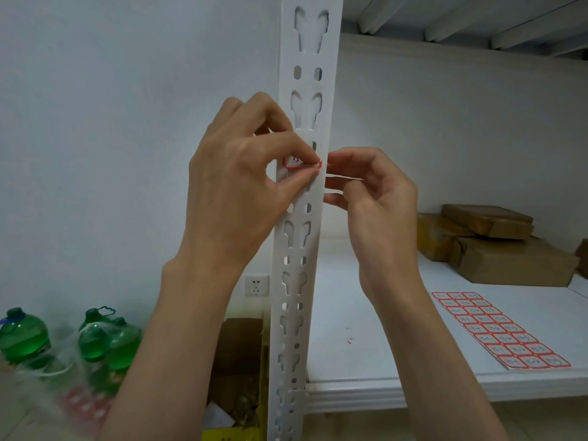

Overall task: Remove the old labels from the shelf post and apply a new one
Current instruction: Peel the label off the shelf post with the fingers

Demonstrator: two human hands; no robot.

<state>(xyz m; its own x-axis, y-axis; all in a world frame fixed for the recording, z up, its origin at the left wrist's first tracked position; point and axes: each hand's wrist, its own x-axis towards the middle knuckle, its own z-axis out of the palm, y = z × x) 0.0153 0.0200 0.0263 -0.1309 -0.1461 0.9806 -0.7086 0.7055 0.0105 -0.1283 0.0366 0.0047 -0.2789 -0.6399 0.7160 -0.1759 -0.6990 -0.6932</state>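
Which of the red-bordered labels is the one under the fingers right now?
The single label stuck on the white shelf post, pinched by the left hand. The others lie untouched in a sheet on the shelf.

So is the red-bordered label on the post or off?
On: the label lies against the post, pinched by the left hand.

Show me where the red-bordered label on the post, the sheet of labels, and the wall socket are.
red-bordered label (294,162): head view, its left part showing between the fingers.
sheet of labels (499,329): head view, middle of the sheet on the shelf.
wall socket (256,285): head view, centre of its faceplate.
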